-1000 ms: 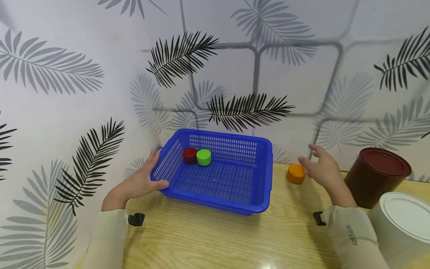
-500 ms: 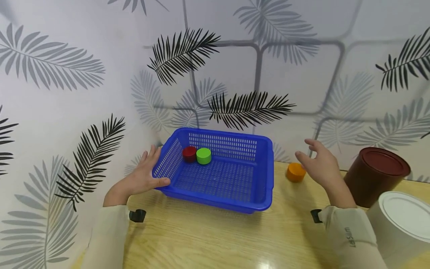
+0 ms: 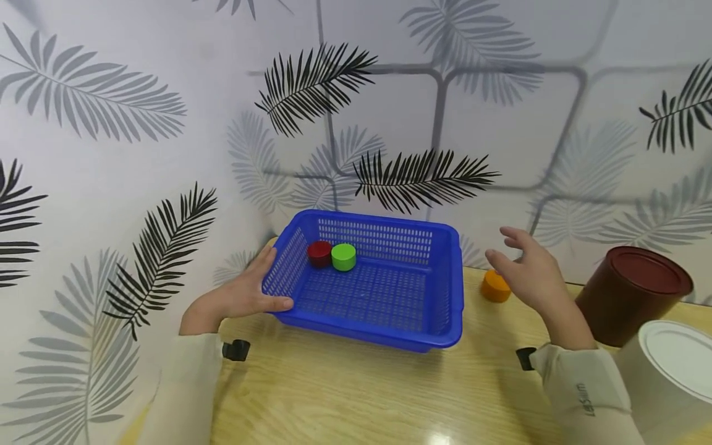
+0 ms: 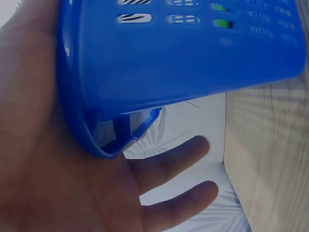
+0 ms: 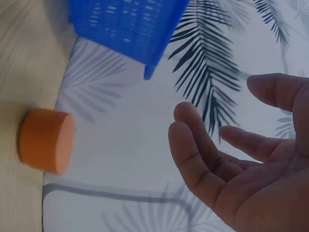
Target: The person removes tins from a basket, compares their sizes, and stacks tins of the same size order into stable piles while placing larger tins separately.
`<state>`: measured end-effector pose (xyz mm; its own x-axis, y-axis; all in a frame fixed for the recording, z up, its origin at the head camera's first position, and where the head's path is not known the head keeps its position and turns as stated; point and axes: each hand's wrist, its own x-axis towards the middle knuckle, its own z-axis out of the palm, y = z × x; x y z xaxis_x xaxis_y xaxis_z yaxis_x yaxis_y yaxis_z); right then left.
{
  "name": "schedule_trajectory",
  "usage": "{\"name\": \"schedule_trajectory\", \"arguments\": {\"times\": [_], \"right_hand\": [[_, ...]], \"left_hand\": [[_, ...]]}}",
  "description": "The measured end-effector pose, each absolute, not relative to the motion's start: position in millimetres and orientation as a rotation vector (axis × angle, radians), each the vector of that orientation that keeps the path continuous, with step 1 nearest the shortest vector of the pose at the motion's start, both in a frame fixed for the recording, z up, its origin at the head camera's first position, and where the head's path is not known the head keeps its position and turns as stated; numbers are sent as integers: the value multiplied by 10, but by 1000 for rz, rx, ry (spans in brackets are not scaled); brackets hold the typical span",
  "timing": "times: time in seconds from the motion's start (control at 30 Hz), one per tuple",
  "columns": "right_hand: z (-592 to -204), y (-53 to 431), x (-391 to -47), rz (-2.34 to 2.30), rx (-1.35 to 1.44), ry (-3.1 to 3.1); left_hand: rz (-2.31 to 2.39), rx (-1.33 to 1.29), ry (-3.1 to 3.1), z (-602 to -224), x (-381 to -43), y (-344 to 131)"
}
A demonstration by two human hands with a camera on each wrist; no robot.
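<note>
A blue plastic basket [image 3: 361, 337] with slotted walls stands on the table. Inside its far left corner sit a red round cap-like piece [image 3: 319, 254] and a bright green one [image 3: 343, 257], side by side. My left hand [image 3: 239, 300] lies against the basket's left end, thumb along the front corner. In the left wrist view its palm meets the rim and two straight fingers [image 4: 169, 164] extend beyond it. My right hand [image 3: 531, 275] hovers with nothing in it, fingers loosely bent, over an orange round piece [image 5: 47, 140] that stands on the table, apart from the hand.
Right of the right hand stand a dark brown canister [image 3: 631, 296] and, nearer, a white canister [image 3: 667, 371] beside the right sleeve. A leaf-patterned wall [image 3: 473, 123] closes off the back and left of the wooden table [image 3: 334, 395].
My right hand has risen a little and shifted left relative to the orange piece, now overlapping its edge. The left hand stays at the basket. The whole head view has shifted slightly.
</note>
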<state>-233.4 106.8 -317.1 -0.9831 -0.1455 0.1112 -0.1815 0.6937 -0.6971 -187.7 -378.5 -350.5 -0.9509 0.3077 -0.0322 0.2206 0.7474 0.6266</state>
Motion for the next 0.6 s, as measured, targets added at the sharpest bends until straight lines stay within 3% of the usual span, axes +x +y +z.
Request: {"name": "schedule_trajectory", "arguments": {"times": [0.6], "right_hand": [[-2612,117,-2470,1244,713,-2736]], "left_hand": [[973,408,2805,-3524,-1898,-3805]]}}
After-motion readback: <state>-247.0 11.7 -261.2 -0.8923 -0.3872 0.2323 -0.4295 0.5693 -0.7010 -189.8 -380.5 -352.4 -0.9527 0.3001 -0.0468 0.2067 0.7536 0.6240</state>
